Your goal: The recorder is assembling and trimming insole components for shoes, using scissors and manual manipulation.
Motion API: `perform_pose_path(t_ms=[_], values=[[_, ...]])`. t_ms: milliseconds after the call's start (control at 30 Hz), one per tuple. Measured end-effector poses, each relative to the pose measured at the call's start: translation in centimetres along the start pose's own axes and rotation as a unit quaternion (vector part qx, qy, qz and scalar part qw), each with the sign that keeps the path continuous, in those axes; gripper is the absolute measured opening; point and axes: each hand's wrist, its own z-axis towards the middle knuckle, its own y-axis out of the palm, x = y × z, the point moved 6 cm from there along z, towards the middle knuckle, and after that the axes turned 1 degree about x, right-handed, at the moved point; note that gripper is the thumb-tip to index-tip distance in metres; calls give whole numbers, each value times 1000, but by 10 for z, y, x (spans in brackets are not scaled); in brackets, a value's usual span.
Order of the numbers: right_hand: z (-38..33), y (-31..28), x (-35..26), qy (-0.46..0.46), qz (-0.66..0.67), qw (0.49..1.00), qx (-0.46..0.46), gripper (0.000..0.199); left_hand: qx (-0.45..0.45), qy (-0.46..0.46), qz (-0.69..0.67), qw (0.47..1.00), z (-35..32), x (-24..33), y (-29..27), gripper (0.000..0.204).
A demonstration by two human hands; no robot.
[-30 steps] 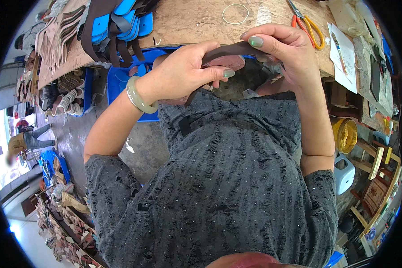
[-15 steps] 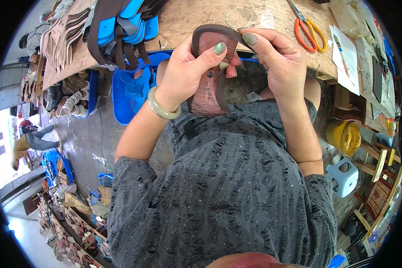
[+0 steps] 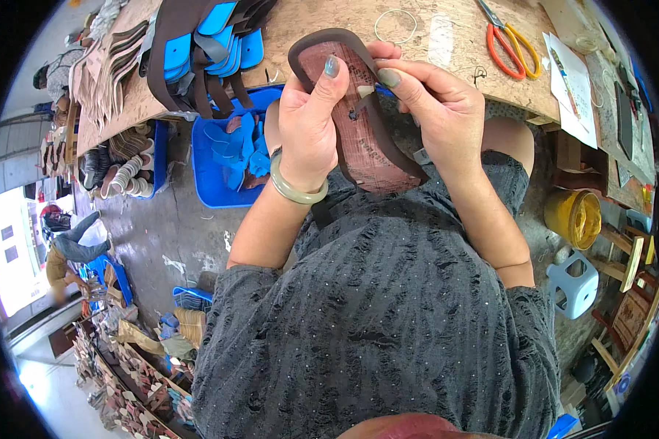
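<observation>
I held the sole (image 3: 359, 124) upright at twelve o'clock above my lap, left hand (image 3: 307, 121) gripping its edge, right fingers (image 3: 410, 80) pinched on the strap (image 3: 377, 121); I judged steady tension would seat it cleanly.

Sandal sole (image 3: 362, 124) sits between left hand (image 3: 307, 121) and right hand (image 3: 436, 110), just before the workbench (image 3: 447, 36), scissors (image 3: 509, 40) on the bench to its right.

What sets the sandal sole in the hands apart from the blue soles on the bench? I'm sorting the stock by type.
The held sole is reddish brown; the bench soles are bright blue. The held sole is gripped in the air by the left hand and right hand; the blue ones lie stacked on the wooden bench. Both carry dark brown straps.
</observation>
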Motion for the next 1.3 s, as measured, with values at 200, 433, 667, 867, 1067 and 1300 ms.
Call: perform_pose_path(t_ms=[200,433,667,867,1067,1300], values=[[-6,2,11,45,-22,999,-7,18,-18,16,-15,1000,1,-3,-5,36],[-7,2,16,66,-37,997,-26,20,27,-4,15,1000,-2,-4,-8,33],[-4,6,31,56,-70,996,-25,25,80,39,139,986,-4,-14,-14,20],[2,7,48,166,32,980,-104,22,133,20,110,985,-2,-17,-23,14],[14,-7,48,230,207,945,-105,29,121,9,67,990,2,-24,-22,11],[68,-95,19,-93,-359,929,-5,38,133,41,83,987,4,-16,-26,13]])
